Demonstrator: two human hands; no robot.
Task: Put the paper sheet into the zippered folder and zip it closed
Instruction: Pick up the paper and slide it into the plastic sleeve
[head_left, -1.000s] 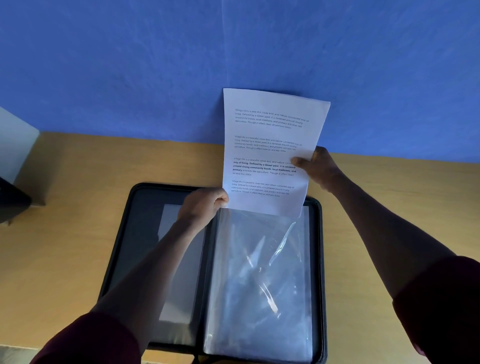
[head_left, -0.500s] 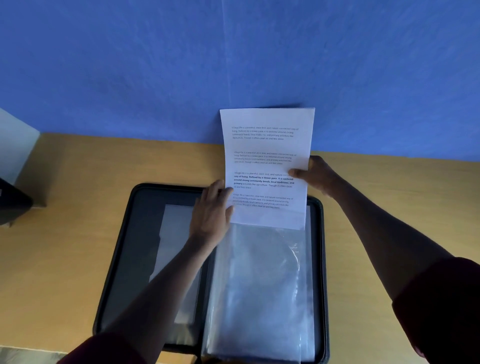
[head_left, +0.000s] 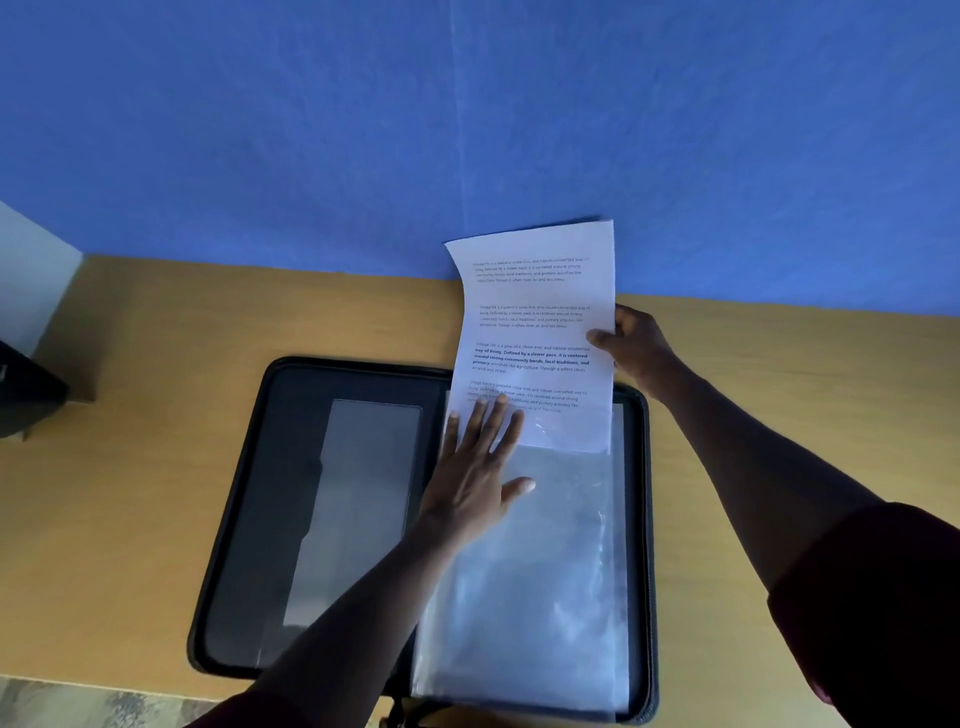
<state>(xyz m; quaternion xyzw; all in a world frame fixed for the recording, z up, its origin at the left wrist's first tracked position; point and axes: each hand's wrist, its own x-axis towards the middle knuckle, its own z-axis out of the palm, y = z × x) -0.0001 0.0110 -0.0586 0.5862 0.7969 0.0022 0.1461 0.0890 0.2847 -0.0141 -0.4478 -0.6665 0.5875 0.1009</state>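
Paper sheet (head_left: 535, 332) between hands, seemingly entering sleeve (head_left: 524, 571).

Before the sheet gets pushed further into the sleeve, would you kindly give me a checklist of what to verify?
1. Zippered folder lies open flat on the table: ok.
2. Left hand presses the plastic sleeve flat: ok.
3. Right hand has a grip on the paper sheet edge: ok.
4. Sheet's bottom edge inside the sleeve: ok.
5. Sheet straight: not ok, upper left edge curls.
6. Zipper free: cannot tell.
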